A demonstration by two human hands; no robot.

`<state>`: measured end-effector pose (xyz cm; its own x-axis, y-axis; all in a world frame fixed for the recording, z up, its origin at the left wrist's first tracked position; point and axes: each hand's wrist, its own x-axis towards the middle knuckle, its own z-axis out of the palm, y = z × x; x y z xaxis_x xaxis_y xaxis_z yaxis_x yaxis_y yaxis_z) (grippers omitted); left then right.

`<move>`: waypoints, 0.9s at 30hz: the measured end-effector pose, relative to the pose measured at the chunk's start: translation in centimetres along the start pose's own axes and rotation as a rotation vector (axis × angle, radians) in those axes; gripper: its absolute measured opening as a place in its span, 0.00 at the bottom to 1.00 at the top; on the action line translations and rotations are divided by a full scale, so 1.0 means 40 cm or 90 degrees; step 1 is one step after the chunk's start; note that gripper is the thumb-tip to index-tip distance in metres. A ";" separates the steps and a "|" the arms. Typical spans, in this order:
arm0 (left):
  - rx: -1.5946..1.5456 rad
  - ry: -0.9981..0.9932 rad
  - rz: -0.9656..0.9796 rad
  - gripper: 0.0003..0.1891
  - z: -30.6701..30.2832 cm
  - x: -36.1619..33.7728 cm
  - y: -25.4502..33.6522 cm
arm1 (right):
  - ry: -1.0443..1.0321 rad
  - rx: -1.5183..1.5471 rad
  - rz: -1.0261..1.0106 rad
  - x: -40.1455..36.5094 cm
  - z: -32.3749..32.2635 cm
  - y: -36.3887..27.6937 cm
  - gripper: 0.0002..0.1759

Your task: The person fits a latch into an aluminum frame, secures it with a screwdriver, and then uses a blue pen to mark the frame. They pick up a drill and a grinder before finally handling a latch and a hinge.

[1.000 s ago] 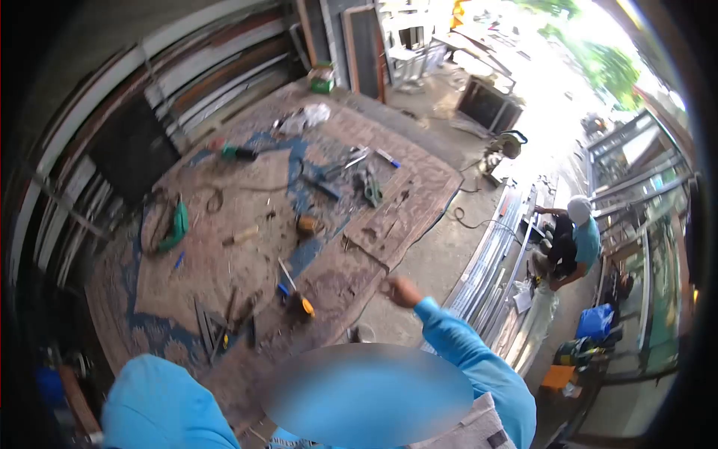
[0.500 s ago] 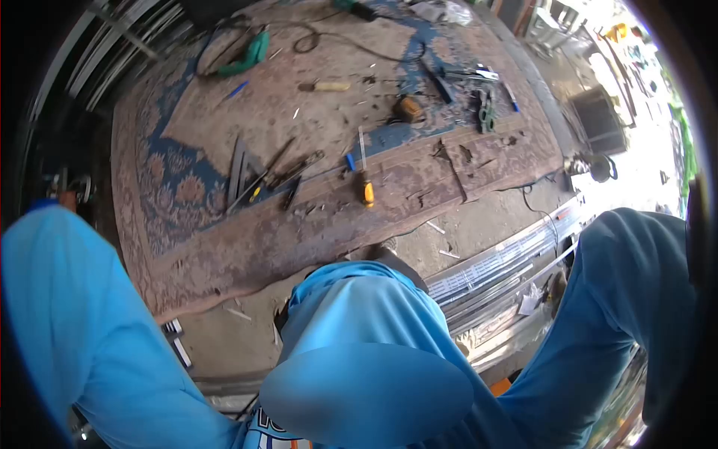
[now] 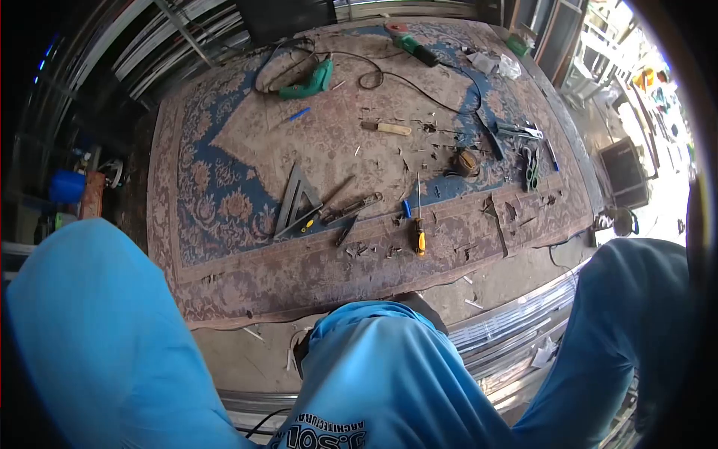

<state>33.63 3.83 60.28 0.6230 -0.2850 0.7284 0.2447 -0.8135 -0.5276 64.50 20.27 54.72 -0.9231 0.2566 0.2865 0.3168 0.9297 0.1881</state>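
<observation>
Neither of my hands shows; only my blue sleeves, the left (image 3: 97,322) and the right (image 3: 621,314), come into view with the elbows bent outward. Ahead of my blue shirt (image 3: 374,359) lies a worn patterned carpet (image 3: 217,277) with tools on it. Closest to me is a screwdriver (image 3: 420,241) with a yellow handle. To its left are a metal set square (image 3: 293,200) and a pliers-like tool (image 3: 360,207). Farther off lie a green drill (image 3: 310,84), a green angle grinder (image 3: 413,50) and a wooden-handled tool (image 3: 389,128). Dark-handled scissors (image 3: 532,172) rest at the right.
A brown roll (image 3: 467,162) and a blue pen (image 3: 300,114) also lie on the carpet, with a black cable (image 3: 426,91) running across. Long metal profiles (image 3: 523,310) are stacked below at right. A dark box (image 3: 624,172) stands beyond the carpet's right edge. Shelving is at far left.
My view has tilted up, so the carpet and tools appear lower and farther right. The whole grinder and the shirt's lettering now show. No tool has visibly moved on the carpet.
</observation>
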 end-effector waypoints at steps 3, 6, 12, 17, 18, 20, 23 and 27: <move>0.033 0.029 -0.005 0.08 -0.046 -0.016 -0.030 | 0.040 -0.017 0.005 0.000 -0.005 0.020 0.18; 0.113 0.107 -0.088 0.07 -0.099 -0.096 -0.096 | 0.218 -0.077 0.036 -0.059 -0.020 0.042 0.17; -0.114 0.014 -1.209 0.08 0.277 -0.881 0.076 | 0.446 0.149 0.604 -0.340 0.606 0.021 0.17; -0.045 -0.385 -1.069 0.14 0.691 -1.300 0.455 | 0.068 0.550 0.928 -0.390 1.196 -0.283 0.26; -0.053 -0.426 -1.094 0.15 0.697 -1.286 0.438 | 0.076 0.489 0.918 -0.372 1.214 -0.294 0.28; -0.088 -0.528 -1.124 0.14 0.695 -1.276 0.388 | 0.030 0.430 0.895 -0.334 1.234 -0.280 0.32; -0.148 -0.552 -1.116 0.08 0.693 -1.337 0.340 | -0.082 0.418 0.855 -0.265 1.233 -0.252 0.30; -0.181 -0.348 -1.152 0.06 0.649 -1.265 0.304 | 0.018 0.438 0.875 -0.329 1.320 -0.247 0.21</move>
<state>24.34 21.52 5.65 -0.0540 0.9984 0.0191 0.7004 0.0242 0.7134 62.00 21.68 -0.49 -0.0046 0.9938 -0.1114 0.7269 -0.0731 -0.6829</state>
